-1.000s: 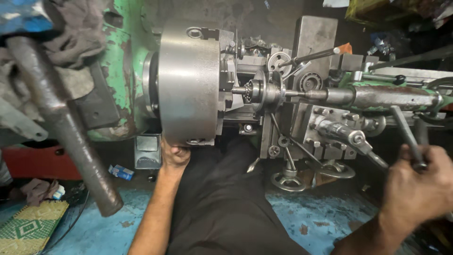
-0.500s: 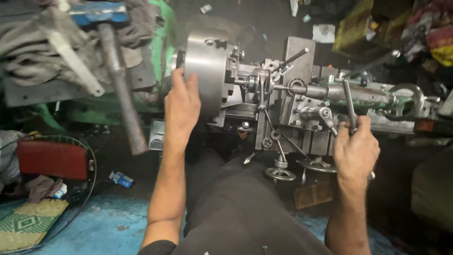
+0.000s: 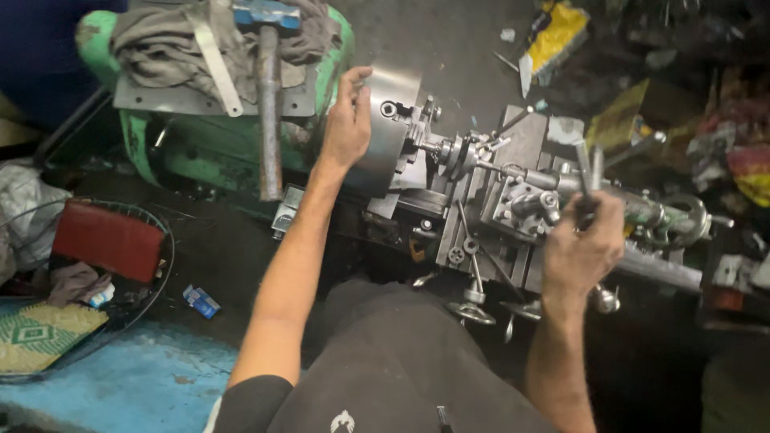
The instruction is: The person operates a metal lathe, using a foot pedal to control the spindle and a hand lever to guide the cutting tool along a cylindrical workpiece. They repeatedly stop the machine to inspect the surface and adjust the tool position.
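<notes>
Two hands: left hand (image 3: 346, 120) fingers spread on chuck (image 3: 391, 128), right hand (image 3: 581, 248) gripping lever (image 3: 583, 172), hammer (image 3: 269, 96) nearby

Left hand (image 3: 346, 120) lies flat against the round grey steel lathe chuck (image 3: 393, 132). Right hand (image 3: 584, 247) grips a thin metal lever handle (image 3: 585, 167). A blue-headed hammer (image 3: 267, 88) rests on the green headstock (image 3: 200, 144).

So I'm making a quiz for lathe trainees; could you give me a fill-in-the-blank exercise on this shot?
1. The left hand rests on the round metal ____ of the lathe.
2. The right hand grips a thin metal ____.
3. On the rags atop the green headstock lies a hammer with a ____ head.
4. The floor at lower left is painted ____.

Missing words: chuck; lever; blue; blue
</notes>
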`<state>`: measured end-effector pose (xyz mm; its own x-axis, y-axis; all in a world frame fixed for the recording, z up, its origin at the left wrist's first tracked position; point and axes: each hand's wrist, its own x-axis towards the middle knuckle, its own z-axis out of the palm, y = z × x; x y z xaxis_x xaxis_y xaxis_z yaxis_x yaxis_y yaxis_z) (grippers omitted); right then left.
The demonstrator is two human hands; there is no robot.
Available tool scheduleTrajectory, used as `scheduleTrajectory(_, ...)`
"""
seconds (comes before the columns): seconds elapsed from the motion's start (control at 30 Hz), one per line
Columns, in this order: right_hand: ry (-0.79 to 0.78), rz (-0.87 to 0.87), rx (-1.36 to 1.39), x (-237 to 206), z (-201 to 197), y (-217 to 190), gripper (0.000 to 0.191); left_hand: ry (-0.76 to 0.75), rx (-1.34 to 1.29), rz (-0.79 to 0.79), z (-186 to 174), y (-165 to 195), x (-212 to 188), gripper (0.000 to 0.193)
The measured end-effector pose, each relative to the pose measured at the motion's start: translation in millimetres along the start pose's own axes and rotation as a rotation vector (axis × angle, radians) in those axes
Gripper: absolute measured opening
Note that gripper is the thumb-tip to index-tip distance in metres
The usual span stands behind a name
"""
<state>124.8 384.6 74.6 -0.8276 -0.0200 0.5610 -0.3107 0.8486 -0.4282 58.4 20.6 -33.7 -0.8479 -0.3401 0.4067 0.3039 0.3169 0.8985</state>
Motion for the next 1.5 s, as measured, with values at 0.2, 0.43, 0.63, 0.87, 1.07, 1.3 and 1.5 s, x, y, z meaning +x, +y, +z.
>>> scheduleTrajectory(0.2,-0.26,-0.255,0.419,11.0,19.1,-61.5,0.024,0.038,0.199,0.147,-3.5,23.1,-13.5,0.029)
scheduleTrajectory(0.43,-0.325,-0.51,0.427,17.2,51.0,-121.5,0.026,0.129,-0.061,-0.09,-55.3,63.1,-64.4,0.026)
scheduleTrajectory(0.63,-0.309,-0.66,0.311,16.7,63.1,-136.5,0.022,0.193,-0.248,-0.105,-95.5,74.1,-77.9,0.024)
scheduleTrajectory(0.87,-0.375,-0.52,0.387,26.3,56.7,-150.7,0.024,0.163,-0.257,-0.198,-76.0,96.0,-155.4,0.028)
scheduleTrajectory(1.07,-0.602,-0.504,0.084,66.5,61.4,-166.6,0.022,0.123,-0.237,-0.372,-57.2,107.3,-221.2,0.031)
scheduleTrajectory(1.3,-0.819,-0.495,-0.023,114.5,90.6,-198.7,0.026,0.109,-0.195,-0.408,-52.7,121.2,-249.0,0.031)
scheduleTrajectory(1.5,-0.778,-0.425,0.051,99.3,82.3,-191.9,0.035,0.094,-0.122,-0.318,-66.1,138.2,-243.4,0.028)
